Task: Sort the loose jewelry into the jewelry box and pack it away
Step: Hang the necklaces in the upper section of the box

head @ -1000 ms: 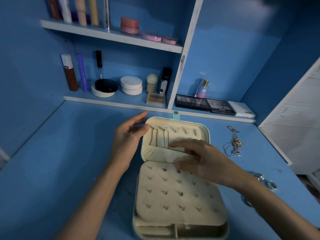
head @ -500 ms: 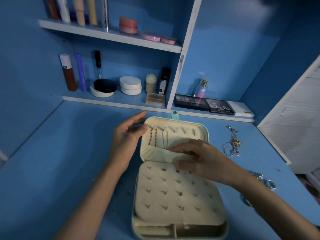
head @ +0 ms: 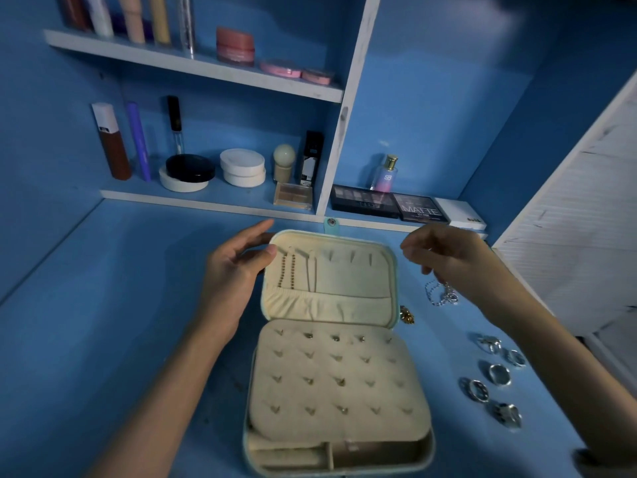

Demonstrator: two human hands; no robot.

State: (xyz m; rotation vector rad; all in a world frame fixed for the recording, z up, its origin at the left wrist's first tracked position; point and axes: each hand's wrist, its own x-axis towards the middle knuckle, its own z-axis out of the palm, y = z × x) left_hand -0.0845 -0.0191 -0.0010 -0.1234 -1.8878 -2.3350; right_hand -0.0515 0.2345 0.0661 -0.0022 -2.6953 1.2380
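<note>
The jewelry box [head: 339, 439] lies open in front of me, pale teal outside and cream inside. Its raised lid [head: 348, 281] carries two chains [head: 286, 274] hung on hooks above a pouch. An earring panel [head: 337, 377] with small studs covers the base. My left hand [head: 229, 284] grips the lid's left edge, thumb on the lining. My right hand [head: 451, 260] hovers with curled fingers right over a silver chain [head: 443, 295]; contact is unclear. A gold pendant [head: 407, 316] peeks out by the lid's right edge. Several silver rings [head: 499, 375] lie to the right.
Shelves behind the box hold cosmetics: jars [head: 243, 167], tubes, a perfume bottle [head: 385, 174] and eyeshadow palettes [head: 389, 203]. A white slatted panel [head: 568, 236] closes off the right side. The blue desk top [head: 120, 305] stretches to the left.
My right hand left the lid's pouch and moved right, over the silver chain. My left hand stayed on the lid's edge. The view shifted, bringing the rings into sight.
</note>
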